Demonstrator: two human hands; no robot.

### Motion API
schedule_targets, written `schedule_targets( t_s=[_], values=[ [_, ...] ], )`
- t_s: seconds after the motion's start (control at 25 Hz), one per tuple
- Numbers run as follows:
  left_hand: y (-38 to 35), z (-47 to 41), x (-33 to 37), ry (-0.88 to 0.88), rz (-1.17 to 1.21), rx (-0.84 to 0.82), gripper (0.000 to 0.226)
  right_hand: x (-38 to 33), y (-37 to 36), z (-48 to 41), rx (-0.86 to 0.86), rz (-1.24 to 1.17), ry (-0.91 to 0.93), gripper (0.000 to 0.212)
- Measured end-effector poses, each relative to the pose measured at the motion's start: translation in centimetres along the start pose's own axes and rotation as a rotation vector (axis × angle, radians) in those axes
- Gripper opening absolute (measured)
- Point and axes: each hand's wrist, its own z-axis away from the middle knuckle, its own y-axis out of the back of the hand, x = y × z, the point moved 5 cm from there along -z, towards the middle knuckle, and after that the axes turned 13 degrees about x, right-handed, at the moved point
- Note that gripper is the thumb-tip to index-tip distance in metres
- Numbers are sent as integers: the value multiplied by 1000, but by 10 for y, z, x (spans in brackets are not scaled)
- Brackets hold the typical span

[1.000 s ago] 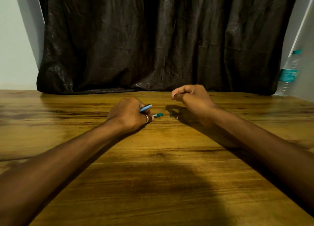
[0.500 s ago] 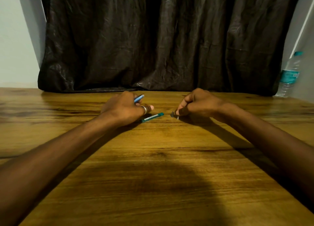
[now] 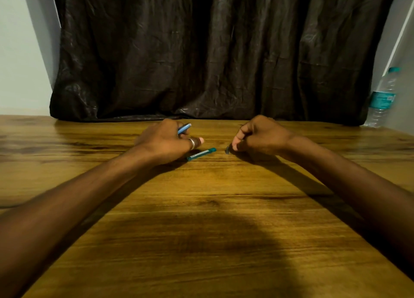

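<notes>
Grip the pen (image 3: 184, 128) firmly in the clasping left hand (image 3: 165, 141); with right hand (image 3: 259, 136) curled (whether gripping anything, hard to tell), pinch the small dark piece (image 3: 227, 150) squarely off the surface (image 3: 212, 208).

Right hand (image 3: 257, 136) has dropped beside the small dark piece (image 3: 227, 150), fingers curled

Dim warm light from behind casts a broad shadow on the glossy wooden table (image 3: 224, 185). Edges bend, slightly soft.
</notes>
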Motion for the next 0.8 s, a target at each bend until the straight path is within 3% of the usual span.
schedule_targets(
  t_s=[0.16,0.24,0.36,0.48,0.8],
  values=[
    [1,-10,14,102,235,-56,27,-3,7,-2,99,-111,6,12],
    [-5,-12,8,69,337,-157,26,-7,8,0,135,-232,-11,11],
    [-2,-15,21,-54,377,-86,24,-19,10,5,176,-405,19,8],
    [-2,0,28,-109,475,-86,13,-25,10,10,135,-521,-2,12],
    [-6,4,25,-43,636,-183,20,-30,6,13,93,-617,-28,9]
  ],
)
